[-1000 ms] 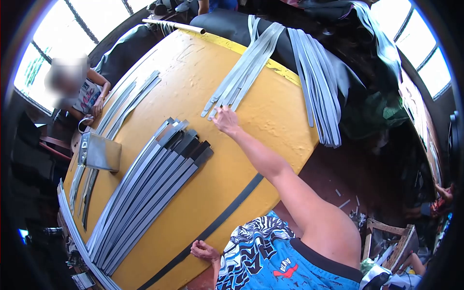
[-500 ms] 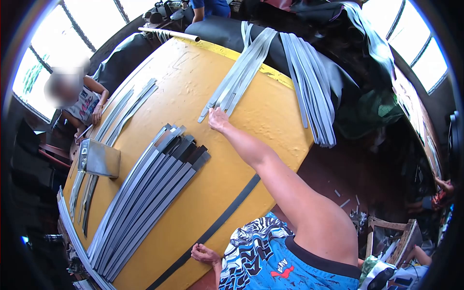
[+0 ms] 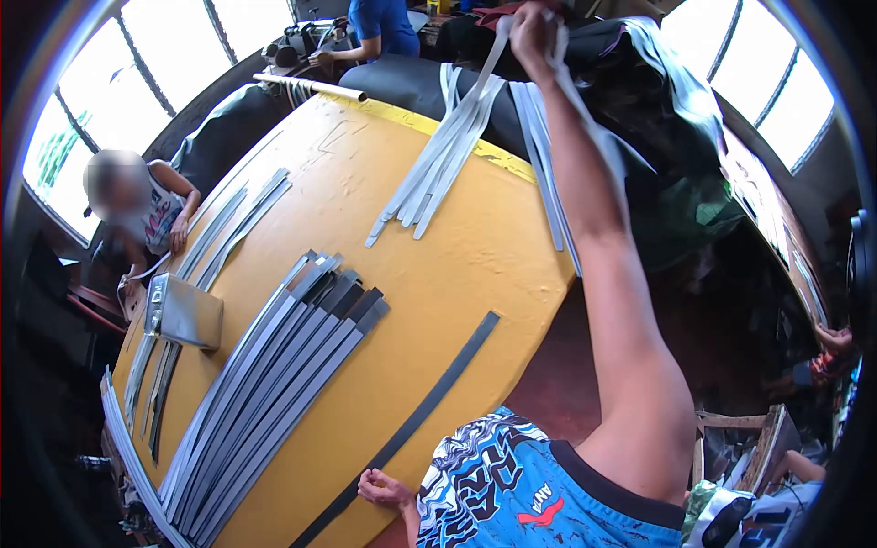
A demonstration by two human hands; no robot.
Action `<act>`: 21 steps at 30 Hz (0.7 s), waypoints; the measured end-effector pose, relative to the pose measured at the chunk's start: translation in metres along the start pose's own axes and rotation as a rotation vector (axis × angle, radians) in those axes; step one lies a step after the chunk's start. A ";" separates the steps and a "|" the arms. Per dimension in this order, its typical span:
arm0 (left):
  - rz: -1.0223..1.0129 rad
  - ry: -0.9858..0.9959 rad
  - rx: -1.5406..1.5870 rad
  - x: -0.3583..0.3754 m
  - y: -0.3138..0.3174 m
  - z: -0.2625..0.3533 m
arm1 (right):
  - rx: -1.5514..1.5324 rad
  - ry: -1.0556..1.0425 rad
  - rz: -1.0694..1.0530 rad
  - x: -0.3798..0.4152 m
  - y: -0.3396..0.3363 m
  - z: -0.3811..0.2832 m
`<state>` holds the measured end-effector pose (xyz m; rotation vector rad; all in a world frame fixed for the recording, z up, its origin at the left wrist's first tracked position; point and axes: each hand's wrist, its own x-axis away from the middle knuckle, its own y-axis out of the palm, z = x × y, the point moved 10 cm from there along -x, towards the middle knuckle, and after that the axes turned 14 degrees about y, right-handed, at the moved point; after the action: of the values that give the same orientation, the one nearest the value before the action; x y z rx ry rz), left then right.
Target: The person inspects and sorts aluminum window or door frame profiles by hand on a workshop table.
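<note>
My right hand (image 3: 534,38) is raised beyond the far edge of the yellow-topped table (image 3: 457,288). It is closed on a light grey strip (image 3: 496,57), one part running toward the draped pile and another hanging blurred behind my forearm. Below it, a pile of light grey strips (image 3: 438,169) lies over the table's far edge. My left hand (image 3: 386,489) rests low by the near edge with loosely curled fingers and nothing visible in them. Beside it lies a single dark strip (image 3: 429,402). A fan of grey and dark strips (image 3: 265,393) covers the table's left part.
A metal box (image 3: 187,312) sits on strips at the left. A person (image 3: 160,205) sits by the left edge; another in blue (image 3: 384,32) is behind. A pole (image 3: 311,86) lies along the far edge. A wooden frame (image 3: 763,447) stands at lower right.
My right hand has risen from the strip ends on the table to beyond the far edge, drawing a grey strip up. My left hand stays by the dark strip.
</note>
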<state>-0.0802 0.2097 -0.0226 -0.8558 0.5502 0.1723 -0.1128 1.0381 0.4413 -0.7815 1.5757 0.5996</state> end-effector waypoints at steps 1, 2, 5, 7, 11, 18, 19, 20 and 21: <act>-0.025 -0.014 -0.021 -0.001 0.000 0.000 | -0.053 0.345 -0.144 -0.053 -0.076 -0.030; -0.030 -0.008 -0.012 -0.002 0.000 0.003 | -0.076 0.277 -0.042 -0.076 -0.106 -0.036; -0.068 0.013 -0.050 -0.004 0.001 0.005 | -0.038 0.250 -0.014 -0.101 -0.152 -0.031; -0.007 0.043 -0.059 -0.004 -0.001 0.005 | -0.119 0.176 -0.024 -0.094 -0.188 -0.050; -0.001 0.093 -0.067 -0.008 -0.002 0.012 | -0.267 -0.064 -0.152 -0.047 -0.244 -0.097; 0.080 0.275 -0.112 -0.080 -0.022 0.106 | -0.749 0.270 -0.882 0.070 -0.297 -0.164; 0.083 0.193 -0.108 -0.084 -0.020 0.102 | -0.778 0.265 -0.933 0.084 -0.306 -0.170; 0.084 0.109 -0.109 -0.085 -0.023 0.093 | -0.810 0.262 -0.990 0.096 -0.316 -0.178; 0.069 0.088 -0.110 -0.078 -0.014 0.069 | -0.857 0.263 -1.022 0.111 -0.322 -0.180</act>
<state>-0.1140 0.2581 0.0639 -0.9549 0.6578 0.2296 0.0130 0.6804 0.3759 -2.1835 0.8700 0.3751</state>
